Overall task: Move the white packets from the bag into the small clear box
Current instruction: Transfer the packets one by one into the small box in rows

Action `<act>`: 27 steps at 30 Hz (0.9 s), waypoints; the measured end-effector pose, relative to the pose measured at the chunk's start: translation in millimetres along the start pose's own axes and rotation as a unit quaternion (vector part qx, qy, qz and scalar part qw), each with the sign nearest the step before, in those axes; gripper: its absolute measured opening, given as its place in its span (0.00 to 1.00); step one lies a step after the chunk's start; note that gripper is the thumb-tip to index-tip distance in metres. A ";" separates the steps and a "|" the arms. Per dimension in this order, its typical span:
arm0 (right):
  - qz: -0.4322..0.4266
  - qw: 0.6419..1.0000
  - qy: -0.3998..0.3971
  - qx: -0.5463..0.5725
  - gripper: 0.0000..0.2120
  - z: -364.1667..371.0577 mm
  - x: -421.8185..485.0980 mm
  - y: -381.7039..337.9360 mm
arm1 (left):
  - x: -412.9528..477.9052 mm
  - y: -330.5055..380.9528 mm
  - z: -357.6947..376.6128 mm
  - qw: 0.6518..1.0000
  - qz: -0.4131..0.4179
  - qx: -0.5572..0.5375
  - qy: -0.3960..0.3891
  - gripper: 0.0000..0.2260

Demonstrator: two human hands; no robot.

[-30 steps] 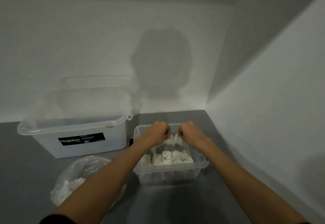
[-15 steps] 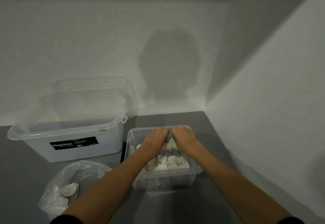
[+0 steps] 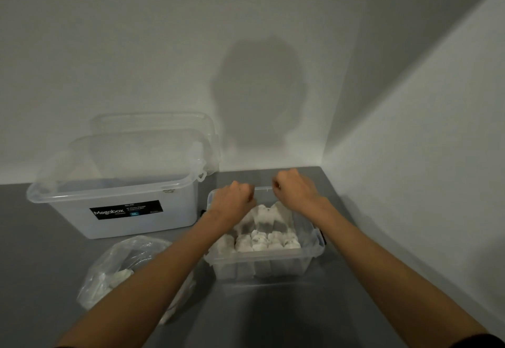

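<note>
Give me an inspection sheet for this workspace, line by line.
Surface: grey tabletop in a wall corner.
Job's things: small clear plastic box holds rows of white packets; crumpled clear plastic bag left of it, packets inside.
Clutter: large translucent storage box, black label, clear lid leaning behind.
Grippers: left hand and right hand above the small box's far end, fingers curled, nothing visibly held.
Cables: nothing seen.
Surroundings: plain white walls, a shadow on one.
</note>
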State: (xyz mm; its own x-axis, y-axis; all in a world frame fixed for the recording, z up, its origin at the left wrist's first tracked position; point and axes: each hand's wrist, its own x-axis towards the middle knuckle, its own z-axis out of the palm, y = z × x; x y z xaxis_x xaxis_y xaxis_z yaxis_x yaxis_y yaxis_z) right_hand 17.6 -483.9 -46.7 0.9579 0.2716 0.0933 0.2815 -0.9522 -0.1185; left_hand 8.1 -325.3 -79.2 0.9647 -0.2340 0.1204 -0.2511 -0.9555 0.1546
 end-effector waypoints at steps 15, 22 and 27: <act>-0.114 0.979 -0.021 0.166 0.09 1.1 -3.2 -178.6 | -115.5 -148.1 -70.9 0.993 -0.087 -0.082 0.002 0.07; -0.123 0.960 -0.159 0.196 0.08 64.4 -14.6 -252.9 | -156.4 -204.0 -45.7 0.992 -0.091 -0.083 -0.039 0.04; -0.037 0.945 -0.243 0.215 0.06 113.7 -29.9 -281.3 | -174.6 -222.9 -28.9 0.987 -0.122 -0.106 0.006 0.14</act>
State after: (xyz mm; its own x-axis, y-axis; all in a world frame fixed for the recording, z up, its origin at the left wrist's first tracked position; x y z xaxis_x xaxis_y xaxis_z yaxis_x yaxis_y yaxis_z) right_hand -83.8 -208.3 -128.6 0.8187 0.4664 -0.3350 0.2459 -0.8120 -0.5294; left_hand -106.7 -66.2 -106.4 0.9979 0.0023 0.0648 -0.0227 -0.9238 0.3823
